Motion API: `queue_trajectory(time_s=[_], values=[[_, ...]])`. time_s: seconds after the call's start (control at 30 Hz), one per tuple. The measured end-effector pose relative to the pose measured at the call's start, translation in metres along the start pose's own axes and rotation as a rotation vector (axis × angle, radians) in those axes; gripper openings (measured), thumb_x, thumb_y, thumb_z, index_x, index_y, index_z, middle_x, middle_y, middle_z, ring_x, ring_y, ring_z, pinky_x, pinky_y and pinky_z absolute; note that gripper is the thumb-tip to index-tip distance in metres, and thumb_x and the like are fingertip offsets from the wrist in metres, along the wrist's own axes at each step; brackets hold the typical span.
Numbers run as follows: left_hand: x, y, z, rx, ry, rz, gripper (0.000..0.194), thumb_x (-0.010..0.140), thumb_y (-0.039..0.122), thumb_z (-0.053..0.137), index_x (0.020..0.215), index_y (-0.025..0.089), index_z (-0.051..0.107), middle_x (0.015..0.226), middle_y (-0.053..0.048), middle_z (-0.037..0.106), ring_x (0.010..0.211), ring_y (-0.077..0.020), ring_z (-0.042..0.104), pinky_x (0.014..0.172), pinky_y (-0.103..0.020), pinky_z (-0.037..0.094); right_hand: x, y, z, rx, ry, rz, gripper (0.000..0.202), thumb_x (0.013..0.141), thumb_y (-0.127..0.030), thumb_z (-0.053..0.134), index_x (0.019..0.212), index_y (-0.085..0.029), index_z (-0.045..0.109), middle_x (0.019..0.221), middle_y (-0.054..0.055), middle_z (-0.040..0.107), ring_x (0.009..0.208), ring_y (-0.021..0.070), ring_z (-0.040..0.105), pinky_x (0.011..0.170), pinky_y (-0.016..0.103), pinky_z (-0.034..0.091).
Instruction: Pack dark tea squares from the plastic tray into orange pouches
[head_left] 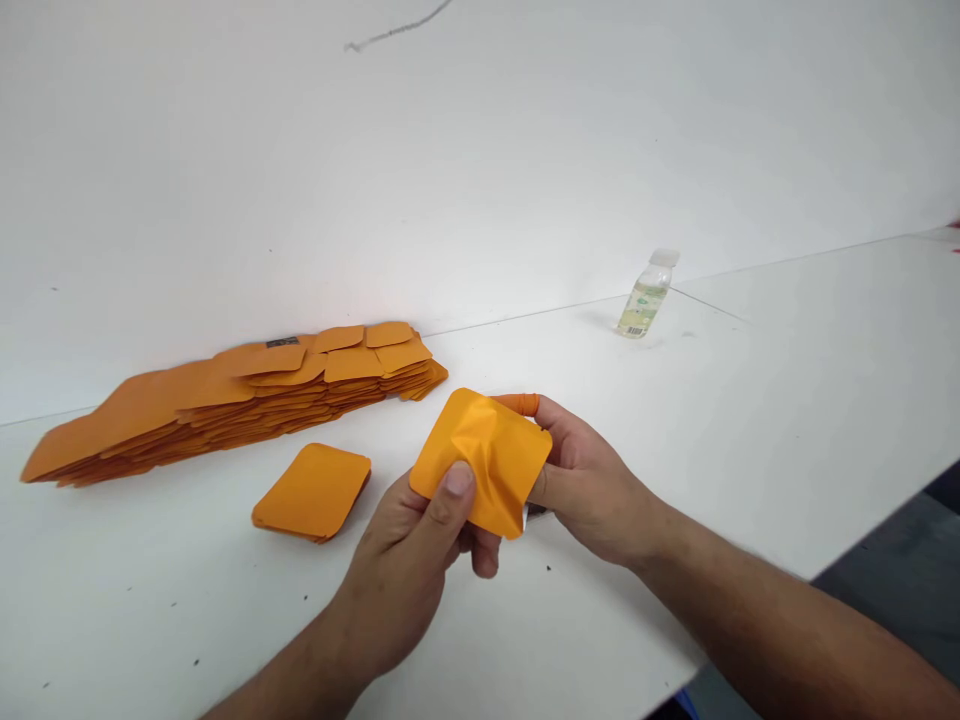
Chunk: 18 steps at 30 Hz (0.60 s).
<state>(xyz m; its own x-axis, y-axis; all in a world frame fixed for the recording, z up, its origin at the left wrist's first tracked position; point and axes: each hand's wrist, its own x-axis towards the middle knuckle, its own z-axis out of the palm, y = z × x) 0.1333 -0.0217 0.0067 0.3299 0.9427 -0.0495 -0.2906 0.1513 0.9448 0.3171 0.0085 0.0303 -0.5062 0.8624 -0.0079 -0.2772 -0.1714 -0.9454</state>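
A small orange pouch (491, 440) with rounded corners is held up over the table, creased across its middle. My left hand (420, 540) grips its lower left side, thumb pressed on the front and fingers curled behind. At the right edge of the pouch is my right hand (589, 470), closed on it, with part of the thumb and fingers hidden. An orange band (529, 404) circles a finger of that hand. A silvery edge and something dark show at the pouch's lower right corner; what the dark thing is, I cannot tell. Left of my hands lies a short stack of orange pouches (313, 490).
A long, overlapping pile of orange pouches (247, 400) runs along the wall at the back left, with a dark patch on top. Toward the back right stands a clear bottle (645, 300) with a white cap and yellowish liquid. The white table's (765, 400) edge slants down at right.
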Motion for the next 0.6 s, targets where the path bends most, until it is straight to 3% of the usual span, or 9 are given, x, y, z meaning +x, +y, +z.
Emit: queue_trajectory(time_s=[0.17, 0.3, 0.43, 0.6], values=[[0.002, 0.007, -0.004, -0.036, 0.066, -0.018, 0.037, 0.096, 0.056, 0.07, 0.088, 0.02, 0.071, 0.077, 0.0, 0.066, 0.065, -0.0103, 0.058, 0.063, -0.022, 0.052, -0.001, 0.001, -0.002, 0.019, -0.008, -0.101, 0.04, 0.093, -0.024, 0.077, 0.126, -0.027, 0.053, 0.087, -0.003, 0.071, 0.069, 0.0164, 0.073, 0.063, 0.032, 0.059], [0.001, 0.008, -0.004, -0.057, 0.092, -0.029, 0.039, 0.097, 0.055, 0.069, 0.081, 0.021, 0.063, 0.074, 0.003, 0.061, 0.064, -0.0094, 0.053, 0.062, -0.02, 0.049, -0.001, 0.003, -0.002, 0.0, -0.029, -0.06, 0.044, 0.089, -0.03, 0.082, 0.124, -0.028, 0.056, 0.089, -0.001, 0.07, 0.067, 0.0213, 0.075, 0.053, 0.033, 0.059], [-0.003, 0.006, -0.003, 0.15, 0.133, -0.016, 0.046, 0.098, 0.063, 0.062, 0.076, 0.022, 0.059, 0.068, 0.004, 0.059, 0.064, -0.0115, 0.051, 0.062, -0.022, 0.045, -0.002, 0.004, -0.002, -0.131, 0.061, 0.031, 0.051, 0.085, -0.034, 0.085, 0.126, -0.029, 0.055, 0.087, 0.0, 0.071, 0.064, 0.0213, 0.075, 0.048, 0.029, 0.056], [-0.005, 0.011, -0.001, 0.556, 0.221, 0.027, 0.052, 0.1, 0.067, 0.055, 0.072, 0.022, 0.059, 0.065, 0.001, 0.061, 0.064, -0.0141, 0.052, 0.06, -0.025, 0.042, -0.009, 0.003, -0.011, -0.362, 0.14, -0.063, 0.052, 0.087, -0.024, 0.079, 0.132, -0.033, 0.056, 0.079, -0.004, 0.066, 0.055, 0.0126, 0.062, 0.04, 0.02, 0.049]])
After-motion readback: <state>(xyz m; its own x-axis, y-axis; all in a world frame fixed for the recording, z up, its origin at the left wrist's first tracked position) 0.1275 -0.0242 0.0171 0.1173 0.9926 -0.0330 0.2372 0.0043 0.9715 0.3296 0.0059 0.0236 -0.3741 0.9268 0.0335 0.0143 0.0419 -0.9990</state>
